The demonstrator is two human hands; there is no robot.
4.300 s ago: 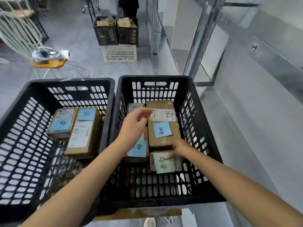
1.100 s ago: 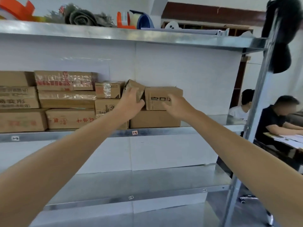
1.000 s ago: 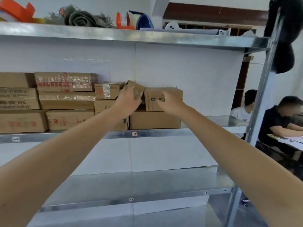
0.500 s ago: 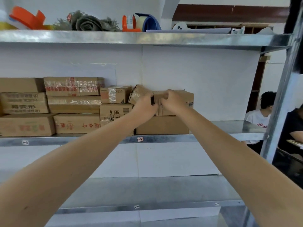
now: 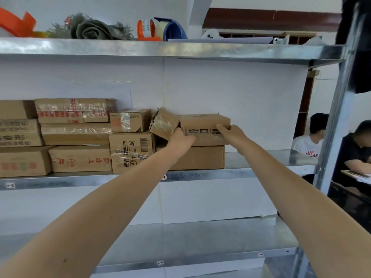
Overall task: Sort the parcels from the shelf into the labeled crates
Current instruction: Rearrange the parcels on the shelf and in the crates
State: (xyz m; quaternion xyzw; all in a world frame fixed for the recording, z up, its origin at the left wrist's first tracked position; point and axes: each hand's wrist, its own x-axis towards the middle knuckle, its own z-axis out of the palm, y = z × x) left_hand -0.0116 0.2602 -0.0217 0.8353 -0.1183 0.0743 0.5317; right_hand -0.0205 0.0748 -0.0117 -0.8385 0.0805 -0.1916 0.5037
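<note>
While on shelf (image 5: 251,172), parcel (image 5: 204,122) between grips (image 5: 181,138) (image 5: 230,135)

The left hand (image 5: 181,139) covers the left end of the brown cardboard parcel with black printed characters (image 5: 204,125) — its fingertips are out of sight, the print partly masked. The right hand (image 5: 230,135) hides the parcel's lower right corner. The left forearm (image 5: 140,177) crosses the plain brown box underneath (image 5: 202,157). At the frame's left edge stacked brown cartons (image 5: 18,135) are cut off; the small white shelf-edge tags (image 5: 10,185) are too small to read.
</note>
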